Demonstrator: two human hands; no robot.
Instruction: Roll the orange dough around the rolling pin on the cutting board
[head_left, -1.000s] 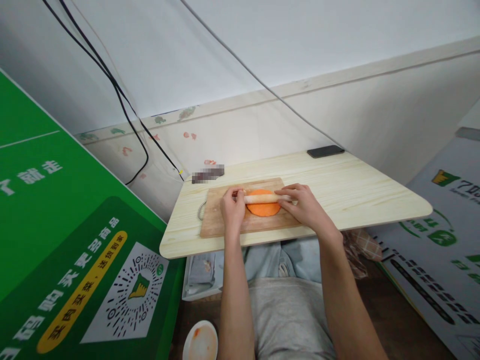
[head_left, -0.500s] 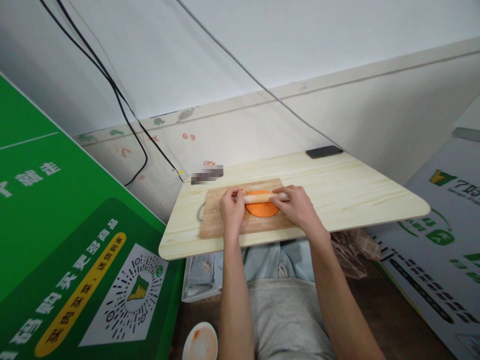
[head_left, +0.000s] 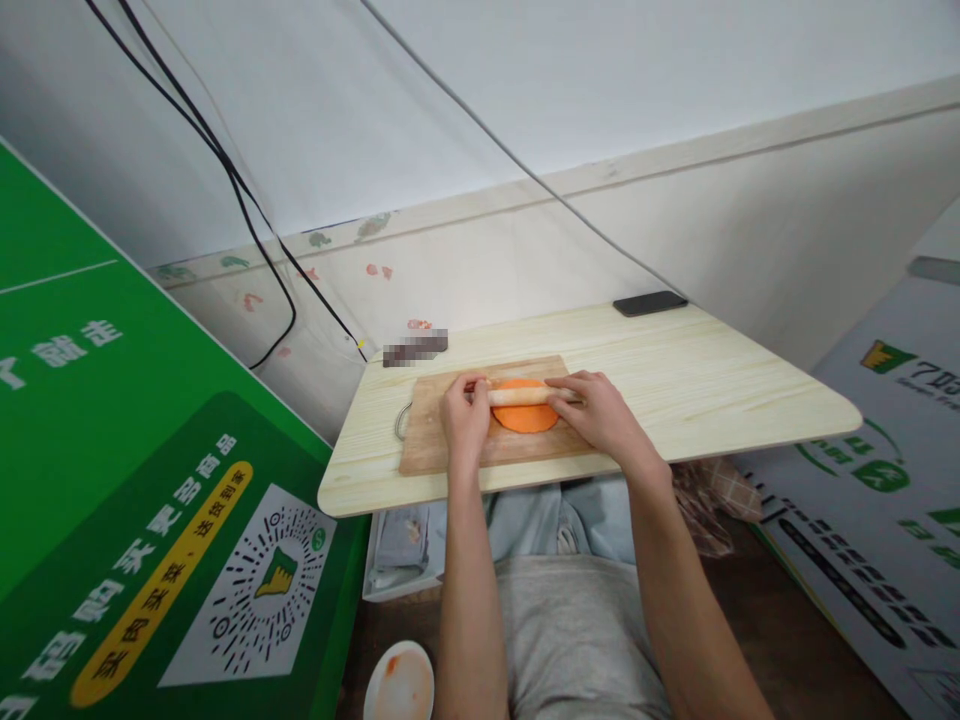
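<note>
A pale wooden rolling pin (head_left: 519, 397) lies across a flat round of orange dough (head_left: 525, 419). My left hand (head_left: 466, 415) is closed around the pin's left end. At the other end, my right hand (head_left: 591, 408) grips it with thumb and fingers. Beneath the dough is a wooden cutting board (head_left: 427, 440) with a metal handle on its left side. Dough shows both in front of and behind the pin, while the pin's ends are hidden by my fingers.
The board rests on a light wood table (head_left: 720, 400) against the wall. A black phone (head_left: 649, 303) lies at the back right, and a pixelated dark item (head_left: 415, 348) at the back left. Below on the left are a stained white bowl (head_left: 400, 682) and a white bin (head_left: 405, 586).
The hands, rolling pin and dough stay in nearly the same place. My right wrist and forearm have shifted slightly to the right, and the whole view has moved a touch.
</note>
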